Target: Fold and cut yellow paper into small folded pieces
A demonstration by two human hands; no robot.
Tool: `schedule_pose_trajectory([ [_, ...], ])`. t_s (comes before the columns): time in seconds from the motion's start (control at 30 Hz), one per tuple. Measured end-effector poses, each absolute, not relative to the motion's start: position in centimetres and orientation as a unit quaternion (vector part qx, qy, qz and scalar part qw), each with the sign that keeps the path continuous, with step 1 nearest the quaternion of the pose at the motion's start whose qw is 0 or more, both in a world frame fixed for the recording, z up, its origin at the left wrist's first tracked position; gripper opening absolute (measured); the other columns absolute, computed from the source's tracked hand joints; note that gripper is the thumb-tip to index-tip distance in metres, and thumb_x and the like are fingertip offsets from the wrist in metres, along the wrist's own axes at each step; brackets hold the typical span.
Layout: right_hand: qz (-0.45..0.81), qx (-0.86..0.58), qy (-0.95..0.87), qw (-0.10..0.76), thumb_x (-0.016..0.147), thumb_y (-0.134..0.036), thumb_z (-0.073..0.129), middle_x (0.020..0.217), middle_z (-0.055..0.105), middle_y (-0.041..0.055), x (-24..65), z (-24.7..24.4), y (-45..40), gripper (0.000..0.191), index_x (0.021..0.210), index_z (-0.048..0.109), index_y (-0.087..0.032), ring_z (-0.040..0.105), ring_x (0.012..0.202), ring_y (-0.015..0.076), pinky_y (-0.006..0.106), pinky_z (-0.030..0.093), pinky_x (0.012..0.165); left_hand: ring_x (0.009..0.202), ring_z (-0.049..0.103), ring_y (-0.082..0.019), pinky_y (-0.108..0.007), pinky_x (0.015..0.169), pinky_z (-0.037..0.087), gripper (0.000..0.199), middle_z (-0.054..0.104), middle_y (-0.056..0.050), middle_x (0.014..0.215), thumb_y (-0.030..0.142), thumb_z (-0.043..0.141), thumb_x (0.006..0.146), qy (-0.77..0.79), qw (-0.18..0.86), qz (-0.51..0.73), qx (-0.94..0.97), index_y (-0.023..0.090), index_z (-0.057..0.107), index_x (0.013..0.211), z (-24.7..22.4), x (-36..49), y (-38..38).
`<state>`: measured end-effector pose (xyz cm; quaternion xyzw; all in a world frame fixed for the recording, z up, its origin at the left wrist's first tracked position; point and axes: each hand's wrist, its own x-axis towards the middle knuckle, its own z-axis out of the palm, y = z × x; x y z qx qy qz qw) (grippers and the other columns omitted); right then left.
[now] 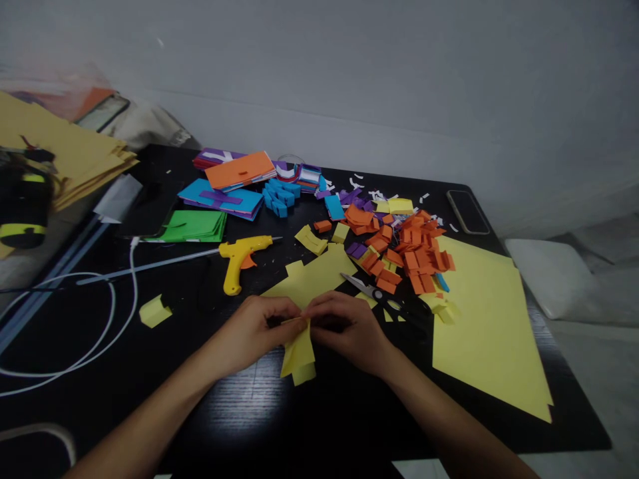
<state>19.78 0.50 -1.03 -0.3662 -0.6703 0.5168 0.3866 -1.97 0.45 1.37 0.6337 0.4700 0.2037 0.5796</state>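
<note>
A small folded piece of yellow paper [299,356] hangs between my hands, over the front part of the black table. My left hand [259,326] pinches its top edge from the left, fingers closed. From the right, my right hand [349,326] pinches the same edge, its fingertips meeting those of the left. Just beyond my hands lies a larger cut yellow sheet [319,269]. Black-handled scissors [379,296] rest right of it, blades pointing to the left. A yellow glue gun [239,259] lies on its side to the left, nozzle pointing right.
Orange folded paper pieces [419,246] are heaped at the right, beside large yellow sheets [489,319]. A phone [468,211] lies at the back right. Folded green paper [194,226] and blue pieces [280,196] sit further back. A white cable [134,286] loops at the left.
</note>
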Motion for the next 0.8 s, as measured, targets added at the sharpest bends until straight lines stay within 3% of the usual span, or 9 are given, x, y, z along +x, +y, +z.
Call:
schedule_pose_trajectory([
  [0.2, 0.517, -0.353, -0.691, 0.363, 0.085, -0.018, 0.080, 0.100, 0.074, 0.0047, 19.89, -1.08, 0.62, 0.016, 0.099, 0.082, -0.025, 0.073, 0.082, 0.0141, 0.023, 0.058, 0.071, 0.069, 0.057, -0.015, -0.023, 0.062, 0.041, 0.026, 0.067, -0.001, 0.074, 0.037, 0.063, 0.093, 0.475, 0.593, 0.170, 0.627, 0.016, 0.075, 0.085, 1.42, -2.08, 0.56],
  [0.47, 0.530, -0.350, -0.684, 0.357, 0.085, -0.020, 0.080, 0.099, 0.074, 0.0043, 20.10, -1.20, 0.83, 0.013, 0.098, 0.081, -0.023, 0.072, 0.084, 0.0141, 0.023, 0.057, 0.072, 0.067, 0.056, -0.015, -0.023, 0.061, 0.039, 0.031, 0.065, 0.000, 0.069, 0.041, 0.064, 0.093, 0.477, 0.589, 0.172, 0.630, 0.016, 0.075, 0.079, 1.56, -2.25, 0.66],
  [0.6, 0.539, -0.357, -0.682, 0.342, 0.085, -0.019, 0.079, 0.098, 0.075, 0.0049, 20.16, -1.12, 0.91, 0.013, 0.098, 0.080, -0.023, 0.072, 0.082, 0.0148, 0.024, 0.058, 0.072, 0.071, 0.058, -0.016, -0.024, 0.063, 0.042, 0.029, 0.069, -0.001, 0.075, 0.043, 0.063, 0.095, 0.469, 0.595, 0.163, 0.633, 0.018, 0.077, 0.088, 1.45, -2.54, 0.78],
  [0.8, 0.567, -0.359, -0.656, 0.345, 0.083, -0.022, 0.081, 0.097, 0.074, 0.0045, 20.16, -1.27, 0.86, 0.014, 0.098, 0.080, -0.023, 0.072, 0.081, 0.0149, 0.024, 0.058, 0.070, 0.063, 0.053, -0.013, -0.022, 0.057, 0.038, 0.026, 0.063, 0.002, 0.069, 0.038, 0.063, 0.094, 0.468, 0.599, 0.177, 0.625, 0.017, 0.074, 0.084, 1.49, -2.26, 0.59],
])
